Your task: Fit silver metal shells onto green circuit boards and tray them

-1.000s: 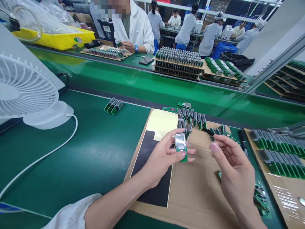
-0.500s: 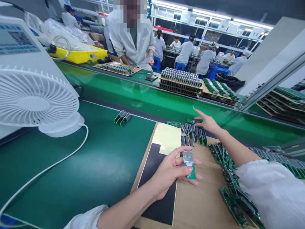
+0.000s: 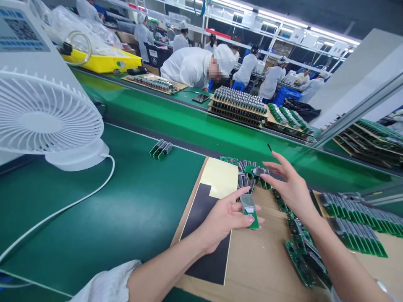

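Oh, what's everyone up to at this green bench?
Someone is handling small circuit boards with bare hands. The left hand holds one green board, its grey screen-like part facing up. The right hand pinches a second board by its grey end, with a small black strip at the index finger. A black sheet lies on the cardboard; rows of boards stand at the right.

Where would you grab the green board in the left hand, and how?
I'd pinch the board by its green lower end, coming from the right. That end pokes out past the thumb of the left hand and looks flat, so pinching should work. Maybe avoid the shiny rectangle.
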A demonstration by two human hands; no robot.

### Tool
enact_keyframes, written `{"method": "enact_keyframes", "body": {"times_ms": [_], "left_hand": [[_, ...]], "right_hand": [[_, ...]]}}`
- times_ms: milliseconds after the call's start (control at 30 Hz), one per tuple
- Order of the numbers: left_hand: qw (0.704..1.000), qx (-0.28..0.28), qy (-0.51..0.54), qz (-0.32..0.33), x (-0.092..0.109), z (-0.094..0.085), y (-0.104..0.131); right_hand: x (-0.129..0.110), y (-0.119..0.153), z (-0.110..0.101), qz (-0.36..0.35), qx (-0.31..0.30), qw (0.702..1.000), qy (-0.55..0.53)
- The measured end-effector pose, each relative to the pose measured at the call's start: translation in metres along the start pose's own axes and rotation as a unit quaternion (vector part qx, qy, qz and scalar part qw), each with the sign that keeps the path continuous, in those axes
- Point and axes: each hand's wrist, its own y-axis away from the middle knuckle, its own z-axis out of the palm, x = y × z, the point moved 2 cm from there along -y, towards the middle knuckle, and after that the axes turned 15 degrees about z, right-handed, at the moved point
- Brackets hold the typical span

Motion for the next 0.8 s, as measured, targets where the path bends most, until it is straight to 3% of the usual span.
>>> {"method": "enact_keyframes", "body": {"times_ms": [100,233,433,800], "left_hand": [[1.000,0.009,-0.007,-0.005,0.001,0.001,0.000],[1.000,0.003,-0.007,-0.020,0.001,0.001,0.000],[1.000,0.007,-0.019,-0.023,-0.001,0.001,-0.002],[1.000,0.007,-0.023,-0.016,-0.003,0.002,-0.003]], "right_hand": [[-0.003,0.045,-0.005,0.032,0.070,0.992,-0.100],[0.001,0.085,0.005,0.071,0.034,0.982,-0.171],[0.007,0.091,0.021,0.147,-0.038,0.967,-0.204],[0.005,0.092,0.031,0.191,-0.035,0.955,-0.226]]}}
